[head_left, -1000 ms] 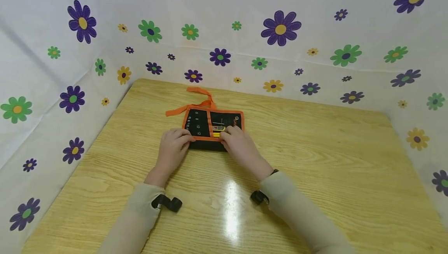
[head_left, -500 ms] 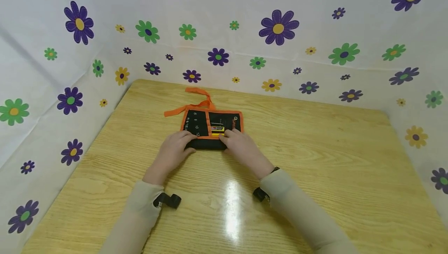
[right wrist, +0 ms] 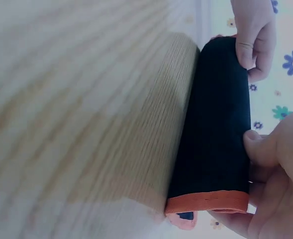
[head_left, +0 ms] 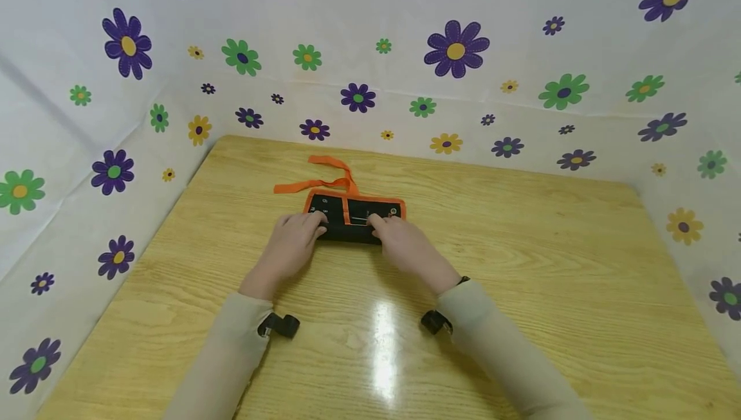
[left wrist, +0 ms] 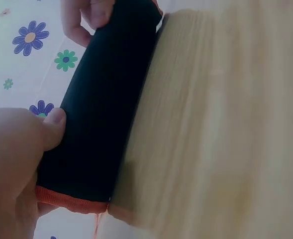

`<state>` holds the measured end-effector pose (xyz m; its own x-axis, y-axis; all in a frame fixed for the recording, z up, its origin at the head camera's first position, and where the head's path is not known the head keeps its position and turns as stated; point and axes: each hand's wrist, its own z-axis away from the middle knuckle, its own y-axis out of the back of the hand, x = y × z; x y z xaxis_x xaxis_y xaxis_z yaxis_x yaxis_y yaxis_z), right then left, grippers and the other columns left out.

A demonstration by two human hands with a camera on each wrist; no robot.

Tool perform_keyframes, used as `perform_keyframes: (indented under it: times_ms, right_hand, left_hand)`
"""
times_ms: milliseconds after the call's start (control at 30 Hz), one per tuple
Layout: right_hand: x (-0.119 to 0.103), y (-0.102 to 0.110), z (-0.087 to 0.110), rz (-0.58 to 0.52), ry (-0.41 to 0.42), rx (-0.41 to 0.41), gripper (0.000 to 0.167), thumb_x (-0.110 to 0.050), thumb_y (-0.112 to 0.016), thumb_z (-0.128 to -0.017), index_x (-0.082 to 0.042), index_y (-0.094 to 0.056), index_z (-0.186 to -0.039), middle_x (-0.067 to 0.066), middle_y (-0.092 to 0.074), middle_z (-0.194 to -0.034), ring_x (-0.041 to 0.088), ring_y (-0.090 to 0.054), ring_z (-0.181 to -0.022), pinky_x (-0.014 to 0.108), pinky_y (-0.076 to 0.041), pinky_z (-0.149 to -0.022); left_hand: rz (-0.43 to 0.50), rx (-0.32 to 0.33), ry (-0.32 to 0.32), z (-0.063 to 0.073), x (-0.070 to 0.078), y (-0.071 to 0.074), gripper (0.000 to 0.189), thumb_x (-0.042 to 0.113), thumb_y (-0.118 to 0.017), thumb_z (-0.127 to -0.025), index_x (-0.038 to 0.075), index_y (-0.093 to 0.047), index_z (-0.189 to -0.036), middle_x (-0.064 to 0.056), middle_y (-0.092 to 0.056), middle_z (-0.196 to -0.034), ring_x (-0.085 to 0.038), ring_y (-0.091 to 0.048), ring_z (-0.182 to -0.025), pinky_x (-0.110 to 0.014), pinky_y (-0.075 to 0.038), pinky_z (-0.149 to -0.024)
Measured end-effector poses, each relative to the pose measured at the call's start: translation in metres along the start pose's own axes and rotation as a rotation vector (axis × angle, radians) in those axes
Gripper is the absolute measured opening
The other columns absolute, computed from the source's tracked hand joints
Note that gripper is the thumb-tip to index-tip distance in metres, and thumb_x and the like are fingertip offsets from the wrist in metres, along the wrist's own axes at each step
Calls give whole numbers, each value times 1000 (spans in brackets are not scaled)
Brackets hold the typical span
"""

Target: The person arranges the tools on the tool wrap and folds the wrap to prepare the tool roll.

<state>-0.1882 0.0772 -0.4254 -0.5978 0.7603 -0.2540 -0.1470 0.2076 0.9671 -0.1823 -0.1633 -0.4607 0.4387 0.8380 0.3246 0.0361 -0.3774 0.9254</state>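
Note:
A black fabric tool roll (head_left: pixel 350 234) with orange trim lies on the table, its near side rolled up into a thick fold. My left hand (head_left: pixel 287 247) holds the fold's left end, thumb on the near face and fingers over the top. At the other end, my right hand (head_left: pixel 410 247) grips it the same way. Beyond the fold, a flat strip with printed white numbers and an orange divider shows. Both wrist views show the rolled black face (left wrist: pixel 99 109) and its orange-edged end (right wrist: pixel 208 201). Whatever the pockets hold is hidden inside.
Two orange tie straps (head_left: pixel 332 183) trail from the roll's far edge over the wooden table (head_left: pixel 521 265). A white cloth with printed flowers (head_left: pixel 393 85) stands behind the table and along its sides. Black camera bands (head_left: pixel 280 325) sit at the wrists.
Both hands have rolled the near edge away from me, so the flat part is narrower. The yellow item seen in the pocket earlier is now covered.

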Motion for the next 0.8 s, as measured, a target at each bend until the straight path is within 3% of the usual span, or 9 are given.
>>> perform_keyframes:
  times_ms: [100, 200, 367, 467, 567, 700, 800]
  right_hand:
    - [4, -2, -6, -62, -52, -14, 36, 11, -48, -89, -6, -49, -121, 11, -68, -100, 20, -66, -94, 26, -48, -55]
    - [8, -4, -13, -81, -74, 0, 30, 7, -49, -94, -7, -49, -120, 11, -67, -102, 20, -65, -96, 28, -49, -56]
    - [13, -6, -23, 74, -21, 138, 13, -8, -60, -95, -7, -65, -107, 10, -61, -100, 26, -59, -91, 34, -52, -75]
    - [14, -6, -26, 146, -2, 161, 15, -10, -61, -94, -6, -70, -105, 11, -59, -100, 27, -57, -92, 34, -51, -79]
    - [15, -6, -25, 167, -14, 98, 24, -17, -58, -97, -5, -70, -114, 11, -60, -104, 26, -58, -98, 33, -51, -83]
    - [15, -5, -21, 168, -29, -4, 55, -38, -65, -90, 0, -58, -130, 13, -58, -116, 28, -54, -107, 36, -47, -92]
    - [16, -6, -19, 207, -11, -20, 66, -35, -74, -83, 0, -53, -135, 15, -56, -122, 29, -52, -111, 37, -45, -95]
  left_hand:
    - [13, 2, 27, -9, -1, 1, 18, 26, -48, -101, 14, -59, -108, -3, -66, -102, -27, -60, -100, -49, -36, -94]
    - [26, 46, 41, -17, -2, 2, 17, 25, -56, -97, 12, -65, -105, -4, -63, -101, -28, -58, -97, -48, -39, -88]
    - [8, 138, 31, -27, -1, -1, 13, 21, -66, -91, 12, -68, -100, -4, -59, -95, -27, -55, -91, -46, -43, -80]
    - [-51, 162, 32, -32, 0, -3, 10, 20, -65, -92, 12, -70, -97, -3, -62, -95, -26, -57, -90, -44, -45, -78]
    - [-101, 125, 49, -34, 2, -4, 23, 30, -61, -95, 11, -73, -100, -4, -67, -98, -25, -59, -91, -42, -47, -80]
    - [-106, 20, 57, -33, 2, -3, 47, 45, -66, -88, 7, -70, -115, -9, -66, -109, -28, -59, -101, -43, -47, -89]
    - [-96, -39, 31, -31, 0, -1, 55, 36, -77, -81, 5, -64, -125, -12, -63, -117, -30, -56, -109, -45, -43, -96]
